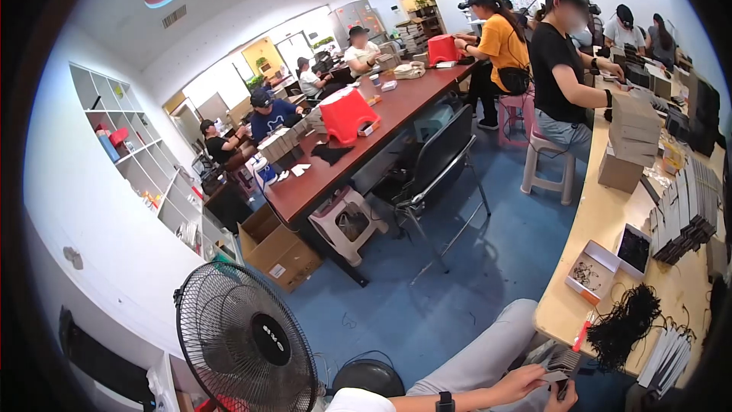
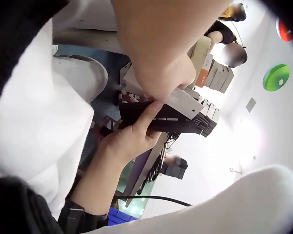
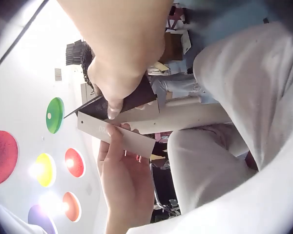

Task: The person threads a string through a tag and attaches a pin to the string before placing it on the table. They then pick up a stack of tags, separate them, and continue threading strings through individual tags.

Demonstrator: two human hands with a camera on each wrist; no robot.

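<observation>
In the head view my left hand [image 1: 520, 383] and right hand [image 1: 563, 398] meet low at the right, by the table corner. My left hand [image 3: 127, 175] pinches a pale grey card [image 3: 136, 141] with printed letters and a small hole. My right hand [image 3: 117, 83] grips a dark, flat piece [image 3: 140, 96] right beside that card. From the left wrist, my right hand [image 2: 129, 141] has its thumb on the black piece [image 2: 132, 111]; the pale card [image 2: 185, 103] lies over a fanned stack of dark-edged cards [image 2: 202, 126]. Some fingertips are hidden.
Black cords [image 1: 625, 326], white tags [image 1: 667, 357], a box of small parts [image 1: 593, 271] and stacked cards [image 1: 686, 210] lie on the wooden table [image 1: 560, 297]. A fan [image 1: 244, 336] stands left; a black chair [image 1: 442, 152] and seated people are beyond.
</observation>
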